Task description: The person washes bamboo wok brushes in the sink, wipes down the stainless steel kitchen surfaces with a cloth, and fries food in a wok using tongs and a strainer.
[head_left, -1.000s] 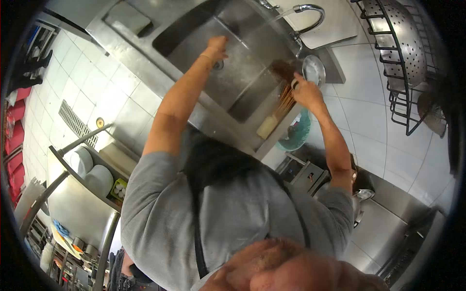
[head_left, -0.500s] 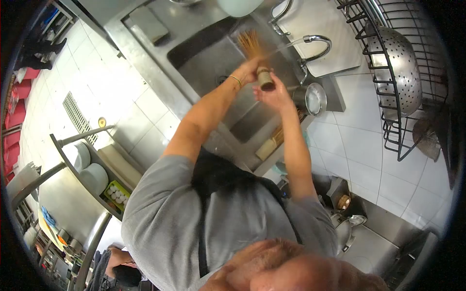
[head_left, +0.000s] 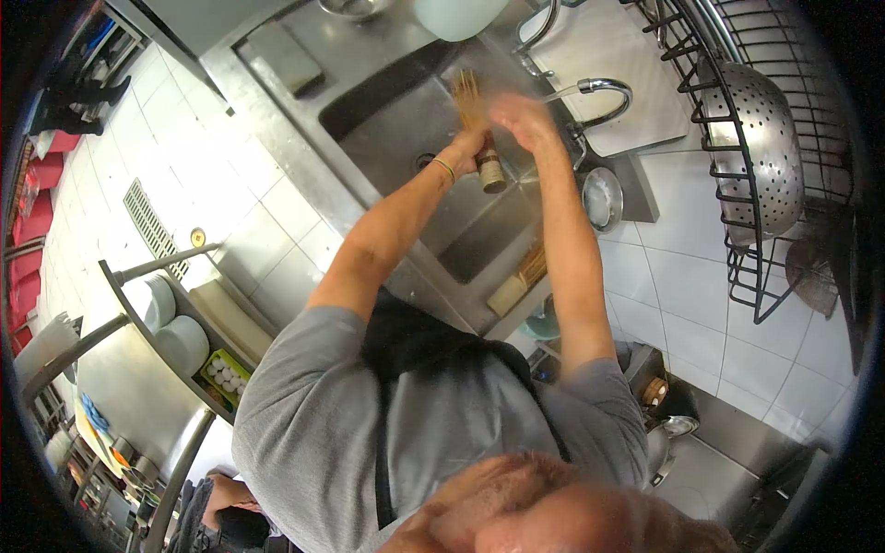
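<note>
My left hand [head_left: 468, 147], with a yellow band at the wrist, is closed around a bamboo wok brush [head_left: 492, 173] over the metal sink [head_left: 387, 120]. The thin bamboo bristles point away from me and the bound handle end points toward me. Beside the bristles, near the running tap [head_left: 608, 88], is my right hand [head_left: 524, 120]. Motion smears its fingers, so whether it touches the brush does not show. A second bamboo brush [head_left: 516, 284] lies along the sink's near right edge.
A metal pot [head_left: 603, 198] stands right of the sink. Above it on the wall, a wire rack [head_left: 751, 184] holds a perforated metal strainer [head_left: 774, 138]. A pale green bowl [head_left: 456, 14] sits at the far edge. To the left are stacked bowls [head_left: 180, 343] and an egg tray [head_left: 224, 373].
The brush has moved slightly down and left in my left hand. My right hand has left the handle end and moved up beside the bristles.
</note>
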### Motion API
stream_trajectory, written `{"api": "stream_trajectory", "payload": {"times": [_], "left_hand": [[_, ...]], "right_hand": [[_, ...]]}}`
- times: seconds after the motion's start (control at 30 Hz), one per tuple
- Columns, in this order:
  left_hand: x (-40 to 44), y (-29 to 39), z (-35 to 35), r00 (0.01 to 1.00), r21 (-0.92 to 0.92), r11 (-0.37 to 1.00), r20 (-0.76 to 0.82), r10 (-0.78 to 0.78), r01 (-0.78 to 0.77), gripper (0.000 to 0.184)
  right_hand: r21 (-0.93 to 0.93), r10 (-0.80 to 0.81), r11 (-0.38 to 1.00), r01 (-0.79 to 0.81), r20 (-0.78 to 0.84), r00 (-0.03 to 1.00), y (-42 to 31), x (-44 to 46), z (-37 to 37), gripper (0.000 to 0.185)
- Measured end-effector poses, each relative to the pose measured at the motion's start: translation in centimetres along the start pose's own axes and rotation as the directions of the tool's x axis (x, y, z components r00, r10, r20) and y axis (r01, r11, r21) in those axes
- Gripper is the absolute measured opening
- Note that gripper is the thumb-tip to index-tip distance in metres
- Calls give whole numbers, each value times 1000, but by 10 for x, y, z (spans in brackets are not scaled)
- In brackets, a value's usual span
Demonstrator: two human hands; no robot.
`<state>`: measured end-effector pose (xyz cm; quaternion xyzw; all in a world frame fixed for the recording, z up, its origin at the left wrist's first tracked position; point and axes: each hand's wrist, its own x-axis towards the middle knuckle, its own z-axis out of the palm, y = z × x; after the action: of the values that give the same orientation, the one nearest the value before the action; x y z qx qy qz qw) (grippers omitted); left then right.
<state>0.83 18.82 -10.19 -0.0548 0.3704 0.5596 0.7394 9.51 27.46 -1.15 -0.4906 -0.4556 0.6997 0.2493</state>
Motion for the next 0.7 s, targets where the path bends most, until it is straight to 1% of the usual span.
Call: {"api": "stream_trajectory", "payload": {"times": [0.07,0.17,0.2,0.27,0.3,0.37,0.4,0.47,0.5,0.57,0.63,0.67,0.7], "left_hand": [[-4,-3,4,999,9,1000,-46,-22,22,29],[3,-20,-5,999,23,1000,-35,-7,8,33],[-5,-22,-4,998,41,999,-56,-1,3,29],[-15,-29,-2,996,68,996,-50,69,-65,30],[-15,-31,-3,994,81,992,-46,103,-99,30],[-10,-30,-9,994,74,991,-2,111,-110,32],[-7,-28,-11,993,70,991,21,117,-118,33],[-12,-17,-8,983,-30,992,134,127,-124,37],[-16,-13,-4,973,-79,990,191,132,-119,39],[-19,-14,2,969,-14,997,236,79,-78,38],[-23,-13,7,962,56,997,274,26,-43,37],[-27,-14,11,973,51,998,232,21,-34,30],[-19,-17,11,975,60,998,222,23,-37,30]], "right_hand": [[43,-2,999,3,-17,1000,6,10,-5,35],[-57,-33,998,29,-80,996,4,4,7,31],[-82,-41,996,33,-101,994,5,5,8,30],[-135,-57,990,38,-139,989,7,6,9,28],[-270,-79,962,40,-135,988,8,5,9,28],[-526,-123,850,44,-116,986,11,-4,5,32],[-671,-214,734,100,-89,973,16,-12,6,35],[-889,-370,421,179,12,929,36,-23,5,43],[-894,-385,375,246,91,918,63,-15,-8,63],[-874,-174,461,157,84,981,66,-39,1,74],[-887,-248,422,188,86,965,73,-45,-14,78],[-893,-286,402,203,88,954,79,-46,-22,80],[-880,-289,439,184,56,956,87,-49,-27,76]]}}
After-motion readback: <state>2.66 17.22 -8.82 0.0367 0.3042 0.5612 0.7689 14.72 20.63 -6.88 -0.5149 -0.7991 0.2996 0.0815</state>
